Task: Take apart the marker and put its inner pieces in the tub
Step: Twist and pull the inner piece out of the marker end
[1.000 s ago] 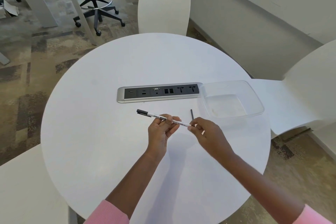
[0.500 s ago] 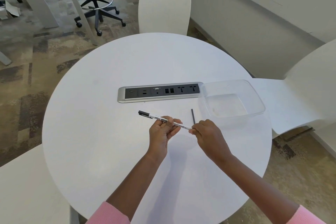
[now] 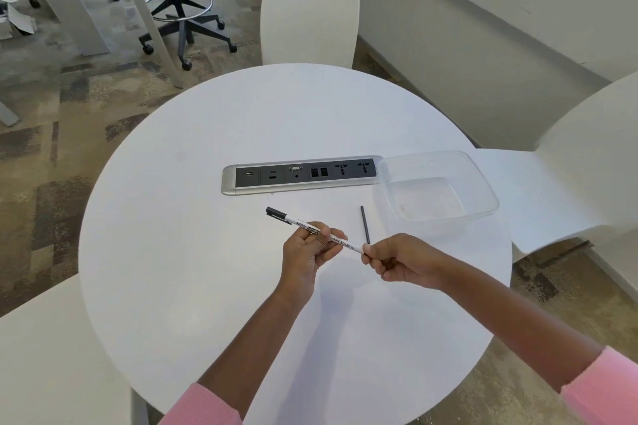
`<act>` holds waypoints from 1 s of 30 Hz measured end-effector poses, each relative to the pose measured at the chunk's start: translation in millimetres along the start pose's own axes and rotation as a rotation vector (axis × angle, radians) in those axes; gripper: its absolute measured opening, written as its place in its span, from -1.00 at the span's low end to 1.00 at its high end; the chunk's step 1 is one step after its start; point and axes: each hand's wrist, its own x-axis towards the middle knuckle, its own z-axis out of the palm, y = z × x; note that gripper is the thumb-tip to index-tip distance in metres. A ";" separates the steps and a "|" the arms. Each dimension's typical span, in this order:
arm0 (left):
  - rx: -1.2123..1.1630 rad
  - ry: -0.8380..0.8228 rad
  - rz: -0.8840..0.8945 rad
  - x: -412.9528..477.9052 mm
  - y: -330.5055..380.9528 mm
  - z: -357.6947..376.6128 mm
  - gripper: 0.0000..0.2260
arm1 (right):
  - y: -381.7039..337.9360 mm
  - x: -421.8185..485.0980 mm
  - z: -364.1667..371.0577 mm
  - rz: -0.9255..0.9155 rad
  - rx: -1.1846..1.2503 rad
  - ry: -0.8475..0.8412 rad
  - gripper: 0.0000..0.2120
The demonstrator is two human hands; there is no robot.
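While a thin black rod (image 3: 365,223) lies loose on the round white table (image 3: 193,252), a person in pink sleeves holds a slim white whiteboard marker with a black clipped cap (image 3: 312,228) just above the tabletop, slanting from upper left to lower right. The left hand (image 3: 305,254) is closed around the middle of the barrel, fingers curled over the printed lettering. The right hand (image 3: 397,260) is pinched shut on the barrel's rear end, which disappears among the fingertips; whether an end plug sits there cannot be seen.

Just beyond the right hand stands an empty clear plastic tub (image 3: 483,183), its near wall close beside the rod and its far corner touching a silver-framed power and data strip (image 3: 300,174) set into the table.

By its look the marker is light, stiff and smooth, likely to slip or roll under a loose grip, so a firm hold mid-barrel with a twist-and-pull at the very end seems the sensible purchase. The rod looks like an ink core: featherweight, apt to roll, possibly ready to smudge, and best pinched near its middle and lowered into the tub.
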 end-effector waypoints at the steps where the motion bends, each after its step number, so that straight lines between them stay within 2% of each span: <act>1: -0.013 0.009 0.002 0.0 0.9 0.3 -0.84 | 1.1 0.5 0.6 -0.047 -0.032 0.029 -0.75; 4: -0.066 0.042 0.010 0.4 4.3 0.5 -0.88 | 9.1 1.2 9.8 -0.315 -0.261 0.235 -0.78; 7: -0.102 0.064 0.010 0.1 7.2 -0.4 -0.88 | 23.3 1.4 22.4 -0.621 -0.444 0.514 -0.95; 11: -0.142 0.076 0.011 -1.9 8.2 -0.1 -0.87 | 42.5 9.6 32.9 -0.924 -0.756 0.768 -0.82; 15: -0.201 0.082 0.002 -4.4 8.0 3.0 -0.84 | 47.6 16.6 38.2 -1.026 -0.763 0.919 -0.83; 18: -0.264 0.097 -0.020 -6.3 7.5 6.8 -0.84 | 46.1 17.6 40.5 -1.063 -0.684 0.964 -0.81; 26: -0.323 0.126 -0.029 -8.4 5.3 10.8 -0.85 | 34.3 21.0 36.9 -1.109 -0.665 0.977 -0.81; 30: -0.312 0.148 -0.006 -7.8 4.2 10.8 -0.85 | 29.9 22.4 38.8 -1.026 -0.595 0.948 -0.85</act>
